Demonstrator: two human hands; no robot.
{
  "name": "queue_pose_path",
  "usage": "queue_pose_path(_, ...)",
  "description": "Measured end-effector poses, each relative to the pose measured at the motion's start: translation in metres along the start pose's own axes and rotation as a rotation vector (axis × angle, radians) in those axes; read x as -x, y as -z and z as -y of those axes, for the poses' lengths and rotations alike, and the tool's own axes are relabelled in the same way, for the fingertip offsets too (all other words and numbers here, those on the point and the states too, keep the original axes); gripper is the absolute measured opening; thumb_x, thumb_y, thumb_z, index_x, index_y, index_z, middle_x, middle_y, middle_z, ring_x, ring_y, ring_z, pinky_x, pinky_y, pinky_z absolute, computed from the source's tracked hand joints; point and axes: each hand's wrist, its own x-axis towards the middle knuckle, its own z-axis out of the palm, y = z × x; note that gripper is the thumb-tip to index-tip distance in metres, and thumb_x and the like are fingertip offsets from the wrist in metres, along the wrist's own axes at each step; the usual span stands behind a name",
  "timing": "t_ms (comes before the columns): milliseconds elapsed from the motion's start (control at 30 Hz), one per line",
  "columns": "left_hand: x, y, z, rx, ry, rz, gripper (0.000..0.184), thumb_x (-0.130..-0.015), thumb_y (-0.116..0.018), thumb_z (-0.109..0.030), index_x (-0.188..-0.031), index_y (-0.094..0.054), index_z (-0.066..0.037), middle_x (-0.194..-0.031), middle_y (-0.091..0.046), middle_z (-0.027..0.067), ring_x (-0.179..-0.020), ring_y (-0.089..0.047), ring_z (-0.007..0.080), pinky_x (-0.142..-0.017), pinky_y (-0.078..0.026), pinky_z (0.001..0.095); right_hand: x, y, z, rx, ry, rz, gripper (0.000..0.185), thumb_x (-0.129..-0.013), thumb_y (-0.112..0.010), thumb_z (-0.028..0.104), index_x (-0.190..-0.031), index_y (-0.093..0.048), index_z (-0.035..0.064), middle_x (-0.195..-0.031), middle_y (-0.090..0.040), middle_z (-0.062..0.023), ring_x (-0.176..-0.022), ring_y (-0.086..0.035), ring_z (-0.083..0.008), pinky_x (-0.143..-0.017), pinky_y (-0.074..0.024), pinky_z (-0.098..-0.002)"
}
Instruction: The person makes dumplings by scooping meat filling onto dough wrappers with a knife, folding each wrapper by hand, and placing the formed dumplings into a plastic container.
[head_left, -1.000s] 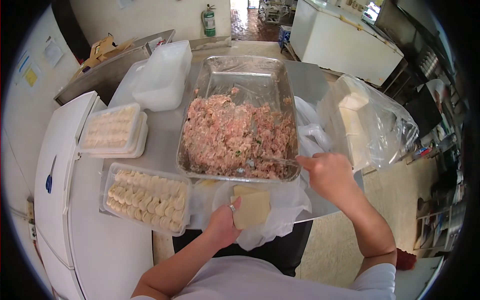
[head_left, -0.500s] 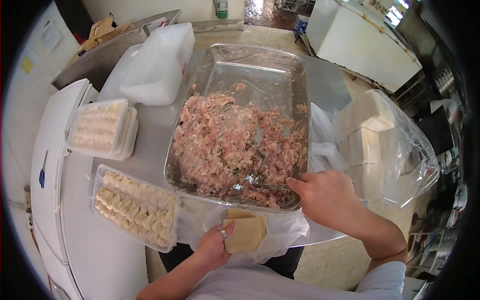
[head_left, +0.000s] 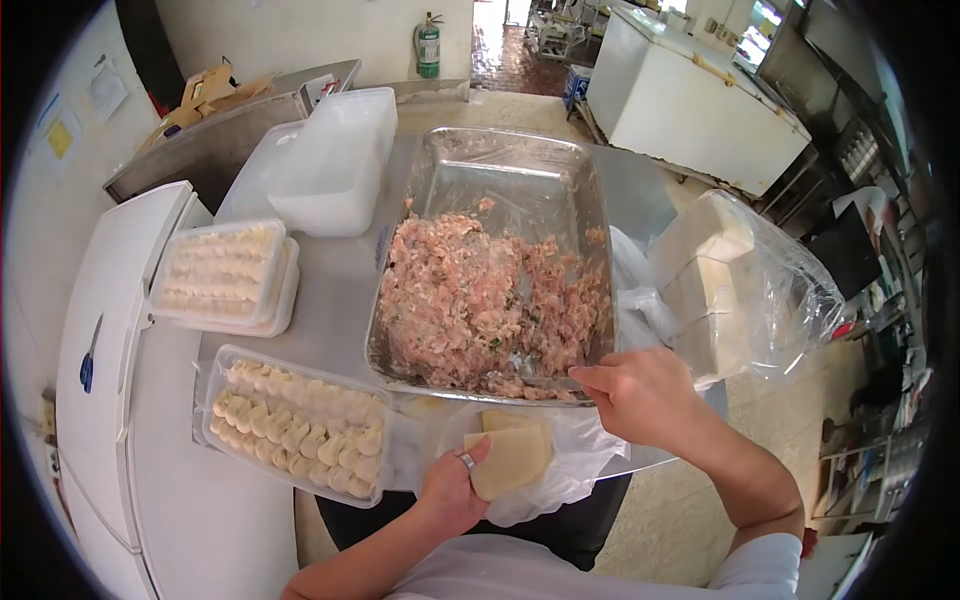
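My left hand (head_left: 456, 488) wears a ring and grips a square dough wrapper (head_left: 508, 462), its thumb on top. Another wrapper (head_left: 500, 420) shows behind it, over a sheet of clear plastic (head_left: 577, 450). My right hand (head_left: 640, 398) is closed around the handle of a metal utensil (head_left: 545, 382), whose far end lies in the minced filling (head_left: 455, 290). That filling covers the near part of a deep metal tray (head_left: 607, 330). To the left, a plastic box (head_left: 213, 440) holds rows of folded dumplings (head_left: 290, 430).
Two stacked boxes of dumplings (head_left: 222, 265) and large translucent containers (head_left: 340, 165) stand at the left. Bagged blocks of wrappers (head_left: 715, 290) lie on the right. A white fridge (head_left: 110, 330) borders the table's left side; a chest freezer (head_left: 690, 110) is behind.
The camera view has shifted. My right hand and the utensil have moved slightly left and nearer along the tray's near edge. The wrapper in my left hand is now tilted.
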Motion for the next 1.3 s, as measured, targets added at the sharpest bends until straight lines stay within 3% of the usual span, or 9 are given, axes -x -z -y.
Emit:
queue_pose_path(167, 0.016, -0.005, -0.018, 0.027, -0.019, 0.001, 0.045, -0.109, -0.039, -0.030, -0.138, -0.051, 0.003, -0.137, -0.060, 0.0146, -0.128, -0.057, 0.0287, -0.116, -0.039, 0.0424, 0.007, -0.006, 0.009, -0.160, -0.064, -0.096, 0.020, -0.079, -0.071, 0.009, -0.097, -0.079, 0.0101, -0.077, -0.073, -0.0100, -0.068, -0.070, -0.0310, -0.058, -0.0548, -0.0410)
queue_pose_path(467, 0.009, -0.025, -0.033, 0.164, -0.215, 0.043, 0.045, -0.111, -0.035, -0.033, -0.135, -0.051, 0.001, -0.134, -0.061, 0.0132, -0.125, -0.058, 0.0288, -0.113, -0.041, 0.0430, 0.021, -0.039, 0.008, -0.901, -0.493, -0.223, 0.031, -0.088, -0.071, 0.000, -0.118, -0.075, 0.0079, -0.093, -0.076, -0.0192, -0.073, -0.068, -0.0125, -0.066, -0.0527, -0.0295)
queue_pose_path(567, 0.000, -0.047, -0.045, 0.166, -0.294, 0.053, 0.043, -0.111, -0.035, -0.033, -0.133, -0.052, 0.000, -0.133, -0.061, 0.0129, -0.125, -0.058, 0.0283, -0.112, -0.043, 0.0431, 0.028, -0.045, 0.024, -0.981, -0.528, -0.325, 0.031, -0.092, -0.068, -0.002, -0.122, -0.073, 0.0048, -0.079, -0.069, -0.0020, -0.071, -0.058, -0.0081, -0.064, -0.0503, -0.0258)
queue_pose_path(667, -0.012, -0.064, -0.056, 0.241, -0.320, 0.058, 0.042, -0.111, -0.033, -0.033, -0.133, -0.052, -0.001, -0.133, -0.061, 0.0119, -0.123, -0.059, 0.0275, -0.110, -0.044, 0.0433, 0.042, -0.056, 0.043, -0.835, -0.362, -0.469, 0.040, -0.085, -0.067, -0.007, -0.119, -0.075, 0.0124, -0.087, -0.070, -0.0154, -0.077, -0.069, -0.0235, -0.067, -0.0540, -0.0336)
queue_pose_path(800, -0.013, -0.079, -0.064, 0.294, -0.335, 0.036, 0.043, -0.111, -0.032, -0.034, -0.134, -0.052, -0.004, -0.130, -0.061, 0.0098, -0.120, -0.060, 0.0267, -0.108, -0.045, 0.0424, 0.050, -0.088, 0.068, -0.322, -0.252, -0.609, 0.052, -0.074, -0.067, -0.010, -0.117, -0.076, 0.0173, -0.089, -0.062, -0.0128, -0.077, -0.064, -0.0322, -0.064, -0.0531, -0.0423)
queue_pose_path(933, -0.028, -0.057, -0.071, 0.266, -0.338, -0.028, 0.039, -0.108, -0.041, -0.042, -0.131, -0.057, -0.014, -0.131, -0.062, 0.0013, -0.123, -0.056, 0.0190, -0.114, -0.027, 0.0396, 0.072, -0.090, 0.073, -0.276, -0.317, -0.567, 0.050, -0.074, -0.068, -0.007, -0.116, -0.077, 0.0179, -0.088, -0.061, -0.0120, -0.077, -0.064, -0.0304, -0.061, -0.0519, -0.0413)
queue_pose_path(1033, -0.024, -0.052, -0.071, 0.228, -0.369, -0.052, 0.038, -0.108, -0.042, -0.041, -0.129, -0.057, -0.014, -0.131, -0.062, 0.0006, -0.122, -0.057, 0.0194, -0.112, -0.030, 0.0388, 0.078, -0.073, 0.083, -0.318, -0.349, -0.583, 0.048, -0.074, -0.068, -0.006, -0.115, -0.077, 0.0179, -0.085, -0.060, -0.0109, -0.074, -0.063, -0.0296, -0.060, -0.0515, -0.0409)
queue_pose_path(1133, -0.012, -0.059, -0.065, 0.140, -0.343, -0.099, 0.046, -0.110, -0.033, -0.043, -0.129, -0.056, -0.007, -0.119, -0.064, 0.0081, -0.115, -0.062, 0.0260, -0.101, -0.048, 0.0425, 0.062, -0.062, 0.090, -0.297, -0.292, -0.618, 0.045, -0.076, -0.070, -0.006, -0.113, -0.077, 0.0177, -0.083, -0.061, -0.0104, -0.072, -0.064, -0.0294, -0.060, -0.0519, -0.0407)
queue_pose_path(1300, -0.009, -0.053, -0.069, 0.208, -0.390, -0.105, 0.043, -0.110, -0.034, -0.045, -0.124, -0.061, -0.014, -0.121, -0.066, 0.0023, -0.116, -0.060, 0.0202, -0.098, -0.043, 0.0344, 0.065, -0.061, 0.091, -0.178, -0.241, -0.526, 0.039, -0.079, -0.070, -0.001, -0.113, -0.077, 0.0175, -0.082, -0.062, -0.0105, -0.070, -0.065, -0.0305, -0.060, -0.0532, -0.0430)
